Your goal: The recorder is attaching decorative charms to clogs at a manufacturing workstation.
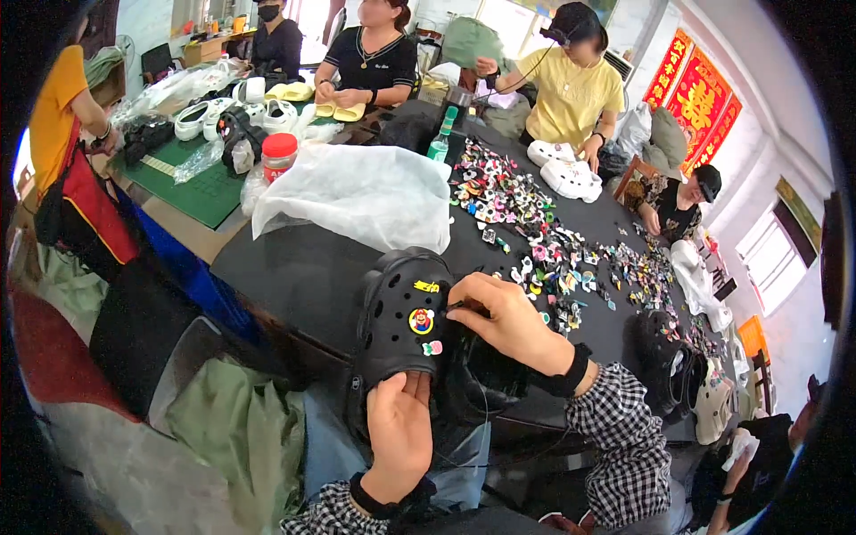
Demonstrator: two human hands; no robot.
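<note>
A black clog (382, 308) with round vent holes is tilted up at the table's near edge. My left hand (399, 437) holds it from below, its fingers reaching into the foot opening. Three charms sit on the clog's upper: a yellow one (426, 287), a round cartoon one (421, 321) and a pink-and-green one (432, 349). At the clog's right side my right hand (513, 321) is closed in a pinch on something small and dark that I cannot make out. Under my right wrist lies another black item (489, 379), partly hidden, perhaps the second clog.
Loose colourful charms (508, 192) spread over the black table (294, 281). A white sheet (357, 196), a red-lidded jar (279, 156) and a green bottle (440, 141) stand beyond. Black clogs (669, 370) lie at right. A co-worker in yellow (575, 89) touches white clogs (566, 174); others sit around.
</note>
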